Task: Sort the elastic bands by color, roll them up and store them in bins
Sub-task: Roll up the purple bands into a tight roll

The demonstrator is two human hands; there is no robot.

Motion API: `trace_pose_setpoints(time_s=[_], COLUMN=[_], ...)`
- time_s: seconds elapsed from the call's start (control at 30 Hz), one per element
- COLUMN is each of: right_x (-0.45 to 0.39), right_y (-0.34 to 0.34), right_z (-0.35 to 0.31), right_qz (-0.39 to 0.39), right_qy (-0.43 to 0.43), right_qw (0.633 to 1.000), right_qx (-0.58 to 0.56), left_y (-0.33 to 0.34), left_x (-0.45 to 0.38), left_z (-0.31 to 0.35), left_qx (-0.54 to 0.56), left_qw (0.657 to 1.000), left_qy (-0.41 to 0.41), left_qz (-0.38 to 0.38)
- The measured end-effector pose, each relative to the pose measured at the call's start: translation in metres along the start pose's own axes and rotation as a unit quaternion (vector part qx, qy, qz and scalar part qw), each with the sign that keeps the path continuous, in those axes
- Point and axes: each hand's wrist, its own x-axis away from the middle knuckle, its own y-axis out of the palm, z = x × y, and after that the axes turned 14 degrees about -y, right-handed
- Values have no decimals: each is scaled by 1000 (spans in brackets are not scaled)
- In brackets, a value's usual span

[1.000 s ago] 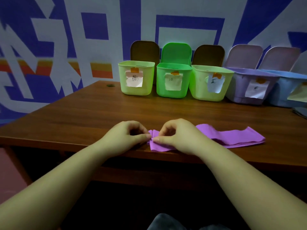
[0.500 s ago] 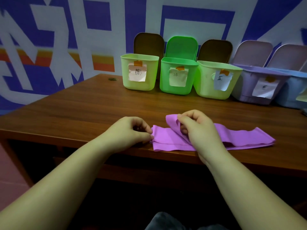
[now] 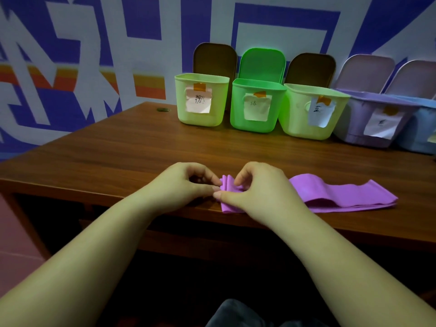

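A purple elastic band (image 3: 342, 195) lies flat along the front edge of the wooden table (image 3: 141, 152), its left end gathered into small folds. My left hand (image 3: 184, 185) pinches that folded end from the left. My right hand (image 3: 259, 187) pinches the same end from the right, thumb low and fingers curled over the folds. Five open bins stand in a row at the back: a pale green bin (image 3: 201, 100), a bright green bin (image 3: 256, 105), another pale green bin (image 3: 311, 110), a lilac bin (image 3: 375, 119) and a blue bin (image 3: 420, 128), each with a paper label.
The bins' lids stand up against a blue, white and orange patterned wall (image 3: 94, 55). A small dark object (image 3: 163, 109) lies on the table near the wall. Bare wood stretches between my hands and the bins.
My right hand, which half a second ago had lifted a fold of the band further right, has come back to the left end. Both hands now pinch the folds together.
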Motion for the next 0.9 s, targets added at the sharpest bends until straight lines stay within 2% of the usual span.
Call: trace_pose_setpoints(time_s=[0.1,0.3,0.5,0.6,0.73,0.8,0.9], right_x=[-3,-4,-2,0,3,2,-3], right_y=[-4,-11,-6,-2,6,8,11], right_z=[-1,8,17,19,25,27,33], right_qz=[-26,-42,67,126,185,224,285], right_qy=[12,33,63,72,86,98,140], right_qw=[1000,987,964,947,915,893,838], right_qx=[-8,-152,-251,-288,-349,-379,-444], left_y=[-1,4,3,6,11,13,17], left_x=[1,-2,-4,-3,-5,-4,8], left_z=[2,8,16,25,29,30,42], left_qx=[-7,18,34,45,8,-75,-196], left_qw=[1000,998,993,989,993,988,960], left_qy=[-12,-65,-115,-139,-99,-41,62], left_qz=[-3,3,9,35,70,129,192])
